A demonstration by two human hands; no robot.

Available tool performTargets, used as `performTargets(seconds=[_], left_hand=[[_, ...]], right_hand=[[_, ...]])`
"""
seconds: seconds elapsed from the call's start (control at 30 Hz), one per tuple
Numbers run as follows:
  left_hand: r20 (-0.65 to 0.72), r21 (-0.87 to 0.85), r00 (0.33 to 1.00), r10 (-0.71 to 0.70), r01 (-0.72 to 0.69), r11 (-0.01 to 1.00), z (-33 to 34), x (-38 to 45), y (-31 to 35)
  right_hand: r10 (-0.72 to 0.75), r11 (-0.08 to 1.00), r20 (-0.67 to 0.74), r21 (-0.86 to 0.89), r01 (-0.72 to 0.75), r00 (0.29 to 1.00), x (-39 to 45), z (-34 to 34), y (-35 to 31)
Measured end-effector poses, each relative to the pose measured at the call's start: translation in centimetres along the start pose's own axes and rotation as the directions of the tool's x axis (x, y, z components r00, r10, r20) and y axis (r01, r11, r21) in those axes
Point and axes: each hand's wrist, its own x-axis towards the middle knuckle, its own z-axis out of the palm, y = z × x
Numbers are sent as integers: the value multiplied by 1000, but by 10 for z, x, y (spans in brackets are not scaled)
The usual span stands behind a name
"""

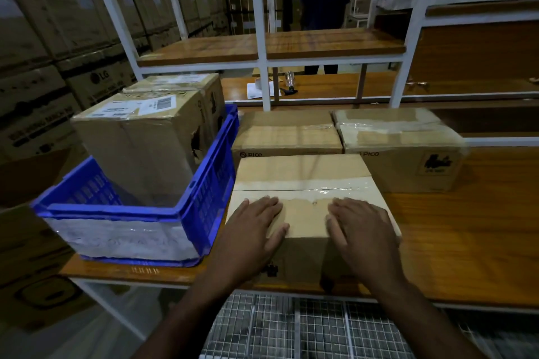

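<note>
A taped cardboard box [303,175] stands on the wooden shelf [466,242] at its front edge, right in front of me. My left hand [256,230] lies flat on the near left part of its top, fingers straight. My right hand [361,230] lies flat on the near right part, fingers spread. Neither hand curls round an edge. Clear tape runs across the box top just beyond my fingertips.
A blue plastic crate [204,198] stands to the left and holds two labelled cardboard boxes [140,137]. Two more taped boxes [393,137] stand behind the near one. White shelf posts [262,38] rise behind. A person [325,3] stands beyond the rack. Stacked cartons [43,38] fill the left.
</note>
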Motion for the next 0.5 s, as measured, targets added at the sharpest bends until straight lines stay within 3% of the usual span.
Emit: performTargets(seconds=[0.27, 0.37, 0.5], left_hand=[[-56, 8, 998, -32, 32, 999, -7, 23, -3], [-90, -5, 992, -83, 83, 997, -6, 43, -5], [-21, 80, 997, -75, 77, 994, 6, 63, -8]], right_hand=[[49, 981, 12, -189, -46, 999, 51, 0, -10], [25, 985, 42, -169, -17, 999, 70, 12, -18], [-90, 991, 113, -85, 100, 990, 74, 23, -18]])
